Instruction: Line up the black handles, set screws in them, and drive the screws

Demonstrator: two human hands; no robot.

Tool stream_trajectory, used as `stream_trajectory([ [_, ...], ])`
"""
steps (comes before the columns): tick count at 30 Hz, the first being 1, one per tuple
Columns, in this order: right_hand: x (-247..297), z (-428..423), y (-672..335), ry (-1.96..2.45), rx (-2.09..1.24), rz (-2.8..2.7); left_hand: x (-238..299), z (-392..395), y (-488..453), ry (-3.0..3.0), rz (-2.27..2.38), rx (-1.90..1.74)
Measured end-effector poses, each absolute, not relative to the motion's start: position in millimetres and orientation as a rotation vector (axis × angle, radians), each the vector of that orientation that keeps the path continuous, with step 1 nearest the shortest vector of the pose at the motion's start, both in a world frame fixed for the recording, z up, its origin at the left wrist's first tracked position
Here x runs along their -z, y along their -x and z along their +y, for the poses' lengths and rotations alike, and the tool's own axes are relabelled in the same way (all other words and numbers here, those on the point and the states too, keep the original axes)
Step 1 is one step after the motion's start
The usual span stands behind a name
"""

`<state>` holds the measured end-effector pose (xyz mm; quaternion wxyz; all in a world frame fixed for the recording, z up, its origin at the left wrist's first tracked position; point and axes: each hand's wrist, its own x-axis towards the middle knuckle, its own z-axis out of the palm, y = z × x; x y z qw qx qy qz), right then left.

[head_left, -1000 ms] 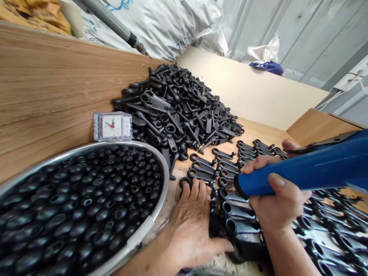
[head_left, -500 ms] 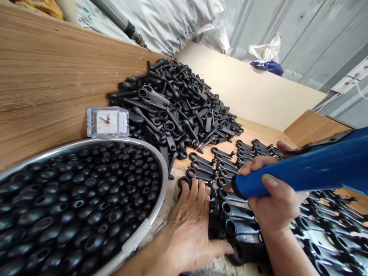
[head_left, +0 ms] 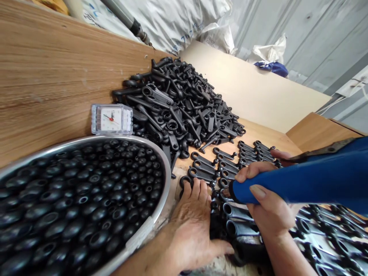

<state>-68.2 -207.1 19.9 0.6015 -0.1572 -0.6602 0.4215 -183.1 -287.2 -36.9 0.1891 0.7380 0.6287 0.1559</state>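
Note:
My right hand [head_left: 271, 214] is wrapped around a blue power screwdriver [head_left: 313, 184] with a dark lever along its top. Its nose points left, down at the black crank handles [head_left: 241, 228] lying in rows. My left hand [head_left: 194, 226] lies over the near end of these rows, palm down. Its fingers are stretched forward, and the thumb reaches out to the right beside a dark block. What lies under the palm is hidden. The screwdriver's tip is close to the ring ends of the handles, and I cannot tell whether it touches one.
At the left, a metal basin [head_left: 167, 172] holds many black knobs [head_left: 94, 178]. Behind it stand a small clear-cased clock [head_left: 112, 119] and a heap of loose crank handles [head_left: 184, 103]. A wooden board [head_left: 51, 76] borders the left; another tool [head_left: 129, 23] hangs above it.
The view has shifted slightly, so the background sits a little further right. The screwdriver's rear end has dipped lower. My left hand stays in place on the rows.

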Motion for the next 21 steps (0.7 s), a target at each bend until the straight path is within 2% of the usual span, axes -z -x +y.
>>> stream_trajectory([
  [8,-19,-207,68,0.372,-0.979,-1.549,34,-289,183,-2.09,1.762,-0.429],
  [14,-34,-203,76,0.384,-0.879,-1.255,36,-289,184,-2.146,1.764,-0.476],
  [21,-34,-196,85,0.423,-0.849,-1.184,48,-290,185,-2.162,1.757,-0.534],
])
